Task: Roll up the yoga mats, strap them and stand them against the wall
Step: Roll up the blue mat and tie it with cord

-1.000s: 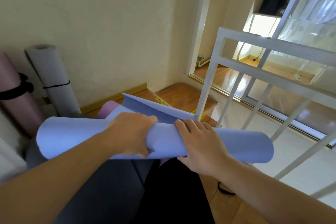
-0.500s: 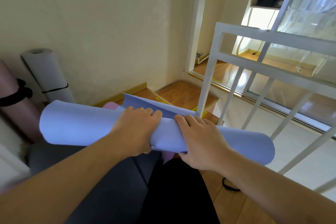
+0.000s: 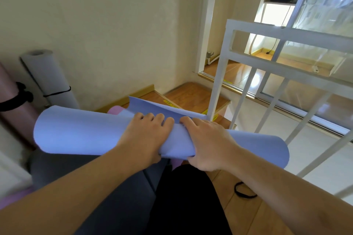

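Blue yoga mat (image 3: 80,133) was held crosswise in front of the person, loosely rolled into a wide tube, above the person's lap. Its free edge stuck up and away behind the hands, toward the wooden steps (image 3: 193,97).

Left hand (image 3: 145,137) lay over the middle of the roll, fingers (image 3: 158,118) curled over the top and thumb tucked beneath, gripping it. Right hand (image 3: 208,143) sat just beside it, touching or nearly touching at the fingertips, fingers bent over the top edge, thumb wrapped under the roll, likewise gripping.

Beneath the roll: a dark grey mat (image 3: 63,168) and a black mat (image 3: 187,200), with a pink mat (image 3: 115,110) showing behind the blue one.

At left, two rolled mats stood against the wall (image 3: 107,30): a white rolled mat (image 3: 49,78) cinched with a thin black band, and a dusty-pink rolled mat (image 3: 13,105) bound with a thicker black strap (image 3: 21,95).

A loose black strap (image 3: 244,192) lay on the wooden floor (image 3: 236,215) to the right. White railing (image 3: 286,36) stood at right.
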A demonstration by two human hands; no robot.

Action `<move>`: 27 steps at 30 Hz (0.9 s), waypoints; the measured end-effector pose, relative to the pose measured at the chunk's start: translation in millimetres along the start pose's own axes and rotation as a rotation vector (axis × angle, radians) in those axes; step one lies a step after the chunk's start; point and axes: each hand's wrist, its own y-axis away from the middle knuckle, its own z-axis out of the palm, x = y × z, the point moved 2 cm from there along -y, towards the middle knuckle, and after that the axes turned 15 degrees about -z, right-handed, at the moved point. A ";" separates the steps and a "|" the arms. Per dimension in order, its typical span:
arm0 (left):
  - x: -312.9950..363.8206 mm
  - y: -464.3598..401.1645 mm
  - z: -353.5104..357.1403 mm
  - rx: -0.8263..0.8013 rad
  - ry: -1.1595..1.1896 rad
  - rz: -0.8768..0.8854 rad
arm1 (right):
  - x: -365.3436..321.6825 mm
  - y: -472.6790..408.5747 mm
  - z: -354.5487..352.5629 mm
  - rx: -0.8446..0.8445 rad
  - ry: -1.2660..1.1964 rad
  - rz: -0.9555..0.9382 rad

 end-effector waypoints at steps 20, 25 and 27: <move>-6.1 -0.5 -18.8 0.006 -0.007 -0.049 | -8.2 1.4 7.2 0.024 0.140 0.010; -10.9 -2.6 -19.9 -0.033 0.135 -0.015 | -7.4 0.7 10.7 0.041 0.253 0.010; -6.9 1.2 -12.0 -0.001 0.107 0.004 | -6.0 -3.0 3.6 0.011 0.235 0.006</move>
